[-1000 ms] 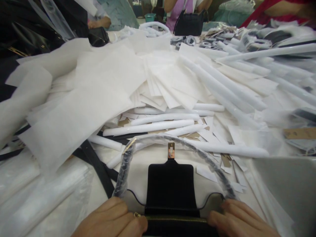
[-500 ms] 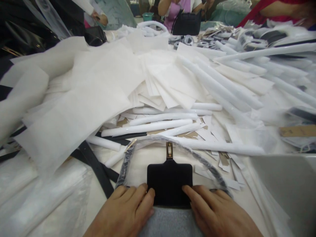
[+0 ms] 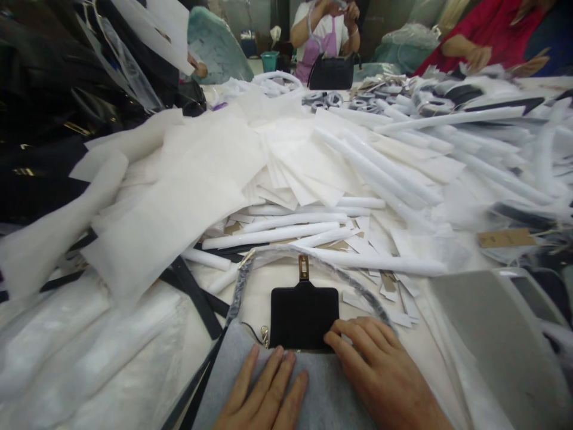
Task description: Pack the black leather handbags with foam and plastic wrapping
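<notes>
A black handbag flap (image 3: 303,316) with a gold clasp (image 3: 303,267) lies on the table in front of me. A handle wrapped in clear plastic (image 3: 242,283) arches around it. A grey cloth (image 3: 322,394) covers the lower part of the bag. My left hand (image 3: 266,397) lies flat on the grey cloth, fingers stretched out. My right hand (image 3: 380,370) rests at the flap's lower right corner, fingers spread, touching flap and cloth.
White paper sheets (image 3: 179,185) and white rolled tubes (image 3: 273,234) pile across the table. Black straps (image 3: 192,292) lie at left, a grey panel (image 3: 492,334) at right. Black bags (image 3: 40,131) are stacked far left. Other people work at the far end beside a black bag (image 3: 331,71).
The grey cloth has come up over more of the bag. My left hand slid down onto the cloth and flattened. The view tilted up a little.
</notes>
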`<move>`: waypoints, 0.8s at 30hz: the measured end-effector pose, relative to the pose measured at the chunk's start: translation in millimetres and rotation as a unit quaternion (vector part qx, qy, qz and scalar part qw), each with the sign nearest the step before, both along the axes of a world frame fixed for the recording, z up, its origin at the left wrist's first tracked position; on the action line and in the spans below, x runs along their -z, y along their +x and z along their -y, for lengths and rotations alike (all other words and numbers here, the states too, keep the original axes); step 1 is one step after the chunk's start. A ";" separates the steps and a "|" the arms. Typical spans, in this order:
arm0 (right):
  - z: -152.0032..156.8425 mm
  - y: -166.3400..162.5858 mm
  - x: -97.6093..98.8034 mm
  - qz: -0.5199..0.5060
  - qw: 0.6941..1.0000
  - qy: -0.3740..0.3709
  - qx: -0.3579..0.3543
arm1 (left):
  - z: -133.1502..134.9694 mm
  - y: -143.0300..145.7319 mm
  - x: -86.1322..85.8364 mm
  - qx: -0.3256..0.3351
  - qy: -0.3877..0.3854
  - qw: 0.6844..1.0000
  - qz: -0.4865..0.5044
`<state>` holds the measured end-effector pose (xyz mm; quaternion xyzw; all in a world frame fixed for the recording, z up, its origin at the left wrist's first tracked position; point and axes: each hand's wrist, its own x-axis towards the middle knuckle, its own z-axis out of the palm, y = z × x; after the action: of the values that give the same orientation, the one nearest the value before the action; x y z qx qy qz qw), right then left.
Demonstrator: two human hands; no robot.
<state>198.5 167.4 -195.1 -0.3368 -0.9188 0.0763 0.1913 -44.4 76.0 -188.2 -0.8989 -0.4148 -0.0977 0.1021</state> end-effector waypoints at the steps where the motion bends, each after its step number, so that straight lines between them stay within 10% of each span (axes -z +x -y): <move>1: 1.5 1.1 -2.2 -0.005 1.000 0.007 -0.006 | 2.7 1.6 -2.3 -0.008 -0.001 1.000 -0.006; 15: 39.8 3.4 -47.5 0.107 0.991 -0.037 -0.065 | 29.1 18.8 -20.2 -0.100 -0.190 0.973 0.081; 24: 65.1 18.8 -18.4 0.116 0.987 -0.098 -0.044 | 29.9 13.5 -17.4 -0.081 -0.213 0.968 0.102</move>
<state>217.4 102.4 -176.7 -0.3197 -0.9367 0.1351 0.0463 -30.9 46.0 -170.9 -0.8486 -0.5057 -0.0895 -0.1268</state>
